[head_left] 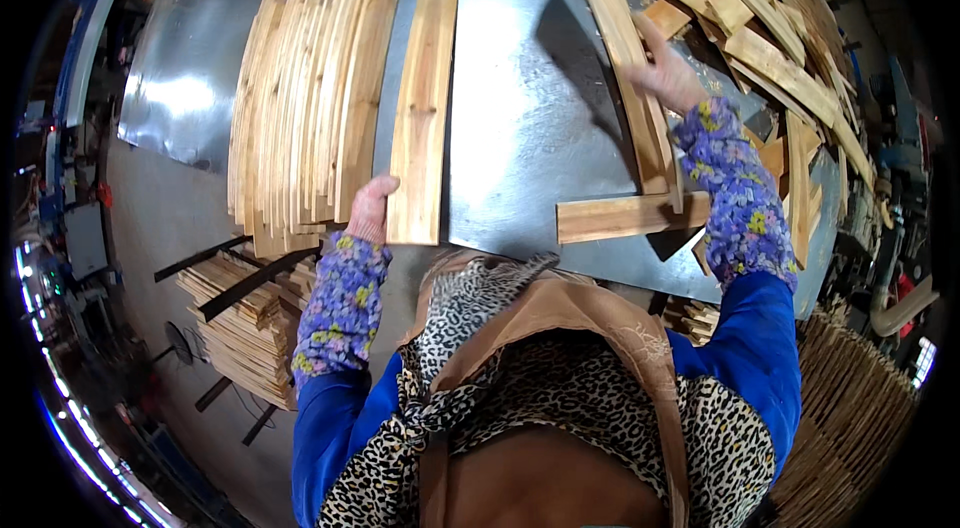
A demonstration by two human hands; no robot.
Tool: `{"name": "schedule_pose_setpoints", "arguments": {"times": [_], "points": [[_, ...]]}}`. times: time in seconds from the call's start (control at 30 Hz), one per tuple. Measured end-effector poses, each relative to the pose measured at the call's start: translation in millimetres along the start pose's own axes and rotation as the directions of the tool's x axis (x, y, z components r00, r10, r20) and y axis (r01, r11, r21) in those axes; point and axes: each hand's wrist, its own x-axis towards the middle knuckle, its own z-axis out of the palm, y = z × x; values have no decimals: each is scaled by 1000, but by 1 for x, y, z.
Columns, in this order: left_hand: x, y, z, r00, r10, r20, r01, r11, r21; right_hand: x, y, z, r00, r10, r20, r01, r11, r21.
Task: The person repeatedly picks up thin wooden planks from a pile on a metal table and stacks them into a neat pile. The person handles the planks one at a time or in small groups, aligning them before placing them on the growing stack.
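My left hand (370, 210) grips the near end of a flat wooden board (425, 108) that lies on the shiny metal table (510, 118). To its left sits a tight stack of similar wooden boards (305, 108) set on edge. My right hand (667, 76) reaches out and holds a long narrow wooden strip (620, 48) that runs away toward the far side. A short board (625, 216) lies crosswise at the table's near edge, under my right forearm.
A loose heap of wooden strips (770, 38) fills the table's right side. Stacked boards (245, 323) rest on a low pallet at lower left. More bundled strips (850, 408) stand at lower right. Machinery lines the left and right rims.
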Motion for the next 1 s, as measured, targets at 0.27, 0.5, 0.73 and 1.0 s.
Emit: {"name": "schedule_pose_setpoints", "arguments": {"times": [0.27,0.5,0.73,1.0], "points": [[-21,31,35,676,737,-10,-125,128,984,80,-114,210,927,91,364,-243,885,397],[-28,21,79,514,750,415,-561,-72,825,31,-166,325,808,267,525,-400,903,157],[57,-111,168,718,130,684,-646,-242,724,-44,44,154,930,97,-355,-315,708,-632],[136,-218,248,526,-10,851,-709,-559,431,-31,36,80,945,321,-66,-283,697,-659]]}}
